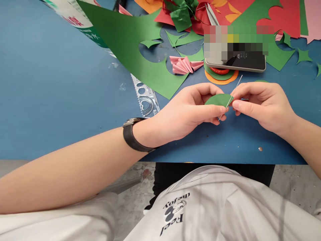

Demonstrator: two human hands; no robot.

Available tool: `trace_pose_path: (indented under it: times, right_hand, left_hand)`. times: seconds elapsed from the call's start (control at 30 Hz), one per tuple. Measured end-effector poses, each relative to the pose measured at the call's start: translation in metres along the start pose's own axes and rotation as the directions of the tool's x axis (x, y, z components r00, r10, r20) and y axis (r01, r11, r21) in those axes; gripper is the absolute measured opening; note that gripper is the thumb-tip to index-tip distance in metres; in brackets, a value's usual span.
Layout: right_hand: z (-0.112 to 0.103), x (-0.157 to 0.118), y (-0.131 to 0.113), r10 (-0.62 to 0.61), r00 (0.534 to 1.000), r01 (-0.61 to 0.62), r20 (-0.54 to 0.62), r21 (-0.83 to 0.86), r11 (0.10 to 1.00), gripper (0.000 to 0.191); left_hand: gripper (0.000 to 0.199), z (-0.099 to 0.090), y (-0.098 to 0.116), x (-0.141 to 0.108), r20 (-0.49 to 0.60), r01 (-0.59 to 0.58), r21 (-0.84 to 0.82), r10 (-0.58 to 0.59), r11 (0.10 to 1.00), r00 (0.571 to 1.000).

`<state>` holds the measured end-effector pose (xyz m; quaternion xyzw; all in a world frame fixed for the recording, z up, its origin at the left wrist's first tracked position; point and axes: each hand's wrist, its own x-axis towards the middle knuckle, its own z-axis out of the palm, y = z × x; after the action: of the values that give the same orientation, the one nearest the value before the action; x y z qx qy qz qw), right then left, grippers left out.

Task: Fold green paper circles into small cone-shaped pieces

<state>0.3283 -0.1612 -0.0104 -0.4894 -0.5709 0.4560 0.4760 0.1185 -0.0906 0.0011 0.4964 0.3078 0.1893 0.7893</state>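
Paper piece (pixel 217 99), small, green, rounded on its far edge: between both hands, above the near part of the blue counter (pixel 62 100); long axis left to right.
Rod (pixel 237 84), thin, straight, pale, material unclear: crosses the paper piece near its right end, slanting from far right to near left.
Left hand (pixel 190 108): pinching the paper piece, thumb on top, tip beside the rod.
Right hand (pixel 265 100): fingertips at the paper's right end; grip cannot be told.
Nearer to rod: neither hand clearly.
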Motion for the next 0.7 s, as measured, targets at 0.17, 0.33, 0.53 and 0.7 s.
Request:
trace_pose_path:
  times: [0.17, 0.33, 0.53, 0.7]
  right_hand:
    - [0.0024, -0.0015, 0.0019, -0.034, 0.999, 0.034, -0.007, 0.041, 0.999, 0.008]
    - [0.0010, -0.0014, 0.0014, -0.032, 0.999, 0.031, 0.022, 0.026, 0.999, 0.015]
    - [0.0043, -0.0029, -0.0007, -0.040, 0.999, 0.040, -0.006, -0.005, 0.999, 0.010]
    - [0.0069, -0.0055, -0.0045, -0.016, 1.000, 0.016, -0.013, 0.016, 1.000, 0.013]
  left_hand:
    - [0.024, -0.0009, 0.0005, -0.0005, 0.037, 0.027, -0.018, -0.026, 0.999, 0.999]
    - [0.026, 0.0001, 0.0008, -0.0003, 0.030, 0.039, 0.004, -0.039, 0.999, 0.999]
    - [0.023, -0.0008, 0.0001, -0.0002, 0.045, 0.013, 0.010, -0.013, 1.000, 0.999]
    - [0.018, -0.0018, -0.0007, 0.0003, 0.071, 0.001, 0.010, -0.002, 1.000, 0.997]
